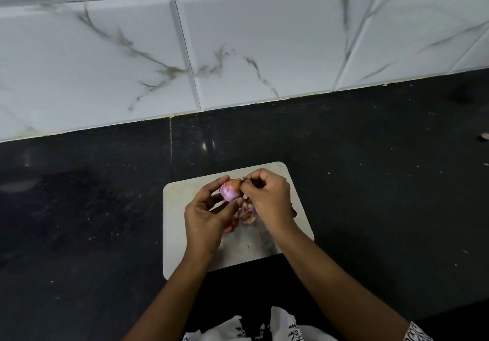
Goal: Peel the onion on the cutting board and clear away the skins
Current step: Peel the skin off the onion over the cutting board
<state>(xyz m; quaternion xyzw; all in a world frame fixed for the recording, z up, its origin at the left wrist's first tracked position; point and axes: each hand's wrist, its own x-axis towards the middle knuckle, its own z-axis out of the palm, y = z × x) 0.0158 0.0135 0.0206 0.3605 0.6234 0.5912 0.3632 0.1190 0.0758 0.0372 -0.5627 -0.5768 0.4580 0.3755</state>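
A small purple onion [230, 190] is held above the pale cutting board [182, 240]. My left hand [205, 219] grips it from the left with thumb and fingers. My right hand [270, 200] pinches a brownish bit of skin at the onion's upper right end. Under the hands, loose pinkish skins [247, 215] lie on the board, partly hidden by my fingers.
The board lies on a dark speckled stone counter [92, 208]. A white marbled tile wall [238, 44] rises behind it. A small pale scrap [484, 136] shows at the far right edge. Patterned white cloth [285, 324] is at the bottom.
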